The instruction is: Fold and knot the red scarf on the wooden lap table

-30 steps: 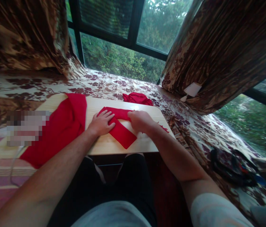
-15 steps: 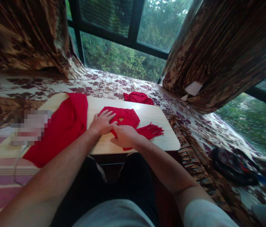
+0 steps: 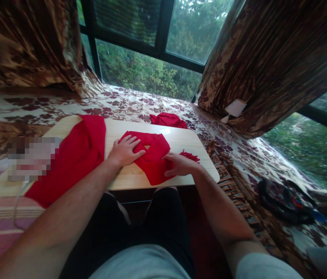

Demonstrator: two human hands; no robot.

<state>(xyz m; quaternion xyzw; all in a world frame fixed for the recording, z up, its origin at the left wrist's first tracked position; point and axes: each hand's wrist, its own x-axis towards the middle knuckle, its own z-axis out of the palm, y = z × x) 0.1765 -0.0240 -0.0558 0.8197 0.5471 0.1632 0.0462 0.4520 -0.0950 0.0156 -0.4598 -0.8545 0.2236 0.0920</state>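
Note:
A red fringed scarf (image 3: 153,167) lies folded in a loop on the light wooden table (image 3: 206,164), with a small gap of bare wood inside the loop. My left hand (image 3: 126,151) rests open on the loop's left side, fingers spread over the fabric. On the right, my right hand (image 3: 180,164) touches the scarf near where its layers cross, thumb and forefinger apart. Behind that hand the fringe (image 3: 190,155) sticks out, and part of the scarf's tail is hidden. A larger red cloth (image 3: 73,155) is spread over the table's left part.
Another crumpled red cloth (image 3: 169,120) lies just beyond the table's far edge on the floral cover (image 3: 122,99). A small white lamp (image 3: 235,108) stands at the right by the curtain. A blurred-out object (image 3: 34,159) with a cable is at the left. A dark bag (image 3: 285,201) sits far right.
My right hand has moved right, from beside my left hand to the scarf's right side. More of the scarf's lower front now shows. My left hand stays in place.

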